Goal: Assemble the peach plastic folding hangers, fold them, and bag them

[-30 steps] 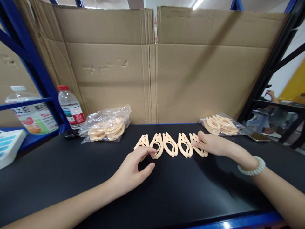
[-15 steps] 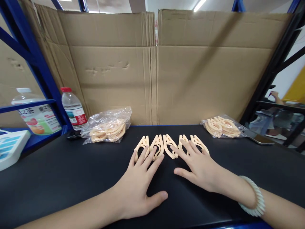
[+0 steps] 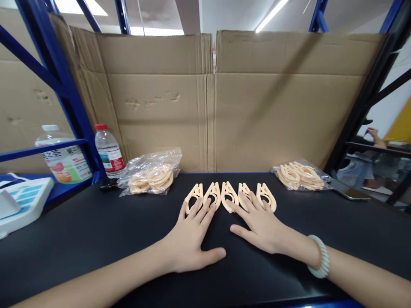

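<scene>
Several cream plastic folding hangers, folded up, lie in a row on the black tabletop (image 3: 105,239). My left hand (image 3: 188,244) is spread flat, its fingertips over the lower ends of the leftmost hanger (image 3: 199,189) and the one beside it (image 3: 216,190). My right hand (image 3: 265,226) is spread too, with fingers across the second hanger from the right (image 3: 242,188) and fingertips at the lower edges of the middle hanger (image 3: 226,191) and the rightmost hanger (image 3: 273,203). Neither hand grips anything. The fingers partly hide the hangers' round ends.
A clear bag of similar hangers (image 3: 152,175) lies at the back left, another bag (image 3: 298,174) at the back right beside a phone (image 3: 351,192). A red-capped bottle (image 3: 109,152) and a white-and-blue tray (image 3: 30,201) are at left. Cardboard (image 3: 160,128) walls the back.
The view has shifted a little, so everything sits slightly differently. The rightmost hanger has straightened and lies closer in line with the others. Both hands stay spread over the row.
</scene>
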### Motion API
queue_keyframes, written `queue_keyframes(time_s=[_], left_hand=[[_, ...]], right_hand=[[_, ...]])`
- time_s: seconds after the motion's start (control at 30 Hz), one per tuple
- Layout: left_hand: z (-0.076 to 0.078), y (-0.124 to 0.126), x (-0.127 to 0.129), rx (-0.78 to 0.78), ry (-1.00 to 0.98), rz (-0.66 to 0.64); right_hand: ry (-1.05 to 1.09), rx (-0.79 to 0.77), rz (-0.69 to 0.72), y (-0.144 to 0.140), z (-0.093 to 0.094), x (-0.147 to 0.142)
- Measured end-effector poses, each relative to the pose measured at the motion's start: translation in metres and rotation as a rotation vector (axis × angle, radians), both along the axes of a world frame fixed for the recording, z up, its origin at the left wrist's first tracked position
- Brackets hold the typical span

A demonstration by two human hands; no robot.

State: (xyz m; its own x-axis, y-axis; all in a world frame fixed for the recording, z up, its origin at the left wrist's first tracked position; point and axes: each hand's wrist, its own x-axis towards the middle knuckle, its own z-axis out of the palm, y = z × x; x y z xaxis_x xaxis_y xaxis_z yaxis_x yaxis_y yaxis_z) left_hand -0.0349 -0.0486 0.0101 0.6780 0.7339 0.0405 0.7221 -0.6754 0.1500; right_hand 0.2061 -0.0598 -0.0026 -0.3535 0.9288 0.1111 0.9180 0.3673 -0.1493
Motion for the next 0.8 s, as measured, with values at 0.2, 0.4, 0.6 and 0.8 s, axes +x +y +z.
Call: queue_keyframes(time_s=[0.2, 0.4, 0.6, 0.8], left_hand=[[-0.001, 0.024, 0.002, 0.026, 0.009, 0.04], [-0.001, 0.066, 0.009, 0.038, -0.001, 0.117], [-0.005, 0.096, 0.008, 0.071, -0.041, 0.095], [-0.003, 0.093, 0.009, 0.135, -0.076, 0.105]], right_hand=[[0.015, -0.051, -0.008, 0.032, 0.004, -0.005], [-0.009, -0.087, -0.005, 0.071, 0.009, -0.012], [-0.012, -0.09, -0.02, 0.089, 0.009, -0.015], [-0.009, -0.028, -0.001, 0.089, 0.008, -0.015]])
